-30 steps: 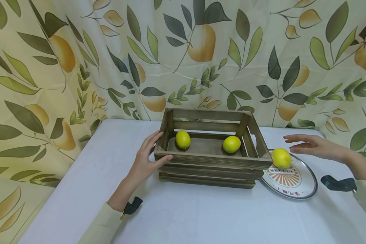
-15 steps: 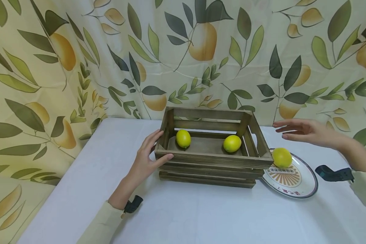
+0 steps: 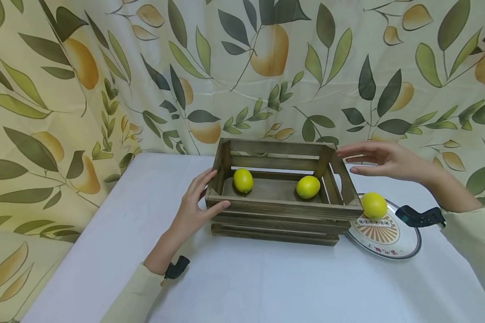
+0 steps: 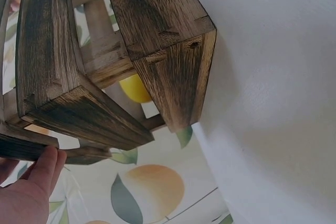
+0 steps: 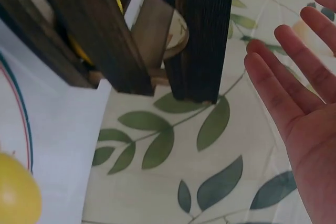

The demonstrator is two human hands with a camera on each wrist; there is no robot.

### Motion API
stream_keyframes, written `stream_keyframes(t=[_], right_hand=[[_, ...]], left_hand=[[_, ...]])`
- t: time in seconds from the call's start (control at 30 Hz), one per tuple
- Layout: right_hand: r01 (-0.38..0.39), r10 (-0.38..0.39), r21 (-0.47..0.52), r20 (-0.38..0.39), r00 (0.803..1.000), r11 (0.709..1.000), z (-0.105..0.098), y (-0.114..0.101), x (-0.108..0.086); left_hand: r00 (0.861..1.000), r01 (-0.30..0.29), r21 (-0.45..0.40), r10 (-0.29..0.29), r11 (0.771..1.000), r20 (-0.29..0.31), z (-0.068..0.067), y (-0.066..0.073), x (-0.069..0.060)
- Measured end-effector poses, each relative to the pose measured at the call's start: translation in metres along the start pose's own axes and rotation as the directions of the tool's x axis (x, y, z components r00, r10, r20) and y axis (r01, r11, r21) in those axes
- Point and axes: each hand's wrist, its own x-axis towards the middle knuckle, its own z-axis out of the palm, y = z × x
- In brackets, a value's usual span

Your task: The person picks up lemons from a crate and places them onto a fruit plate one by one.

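Note:
A brown slatted wooden crate [image 3: 283, 210] stands on the table, with one yellow lemon [image 3: 243, 180] at its left inside and another lemon [image 3: 308, 187] at its right. My left hand [image 3: 187, 208] grips the crate's left end, thumb over the front rim and fingers along the side; the left wrist view has its fingertips [image 4: 47, 163] on a slat. Beside the crate's back right corner hovers my right hand [image 3: 392, 161], fingers extended and holding nothing. In the right wrist view a gap separates its fingers [image 5: 262, 82] from the crate's post [image 5: 202, 51].
Right of the crate lies a round patterned plate [image 3: 408, 244], partly behind the crate's corner, with a third lemon [image 3: 373, 206] on it. A white cloth [image 3: 275, 282] covers the table. Behind hangs a curtain [image 3: 242, 103] printed with fruit and leaves.
My right hand has moved left and farther back, from above the plate's right side to beside the crate's back right corner. My left hand, the crate and the lemons stay put.

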Motion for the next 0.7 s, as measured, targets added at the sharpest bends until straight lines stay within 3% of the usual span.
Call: stream_keyframes(t=[0.17, 0.4, 0.7], right_hand=[[0.019, -0.020, 0.024, 0.028, 0.999, 1.000, 0.005, 0.001, 0.015], [0.088, -0.095, 0.060, 0.126, 0.987, 0.994, 0.013, 0.006, 0.037], [0.035, -0.041, 0.029, 0.276, 0.960, 0.999, 0.024, 0.008, 0.056]], left_hand=[[1.000, -0.002, 0.008, 0.002, 1.000, 0.002, 0.000, -0.001, 0.001], [1.000, -0.014, 0.003, 0.014, 1.000, -0.004, -0.001, -0.001, 0.001], [1.000, -0.024, -0.006, 0.024, 1.000, -0.003, 0.000, -0.001, 0.001]])
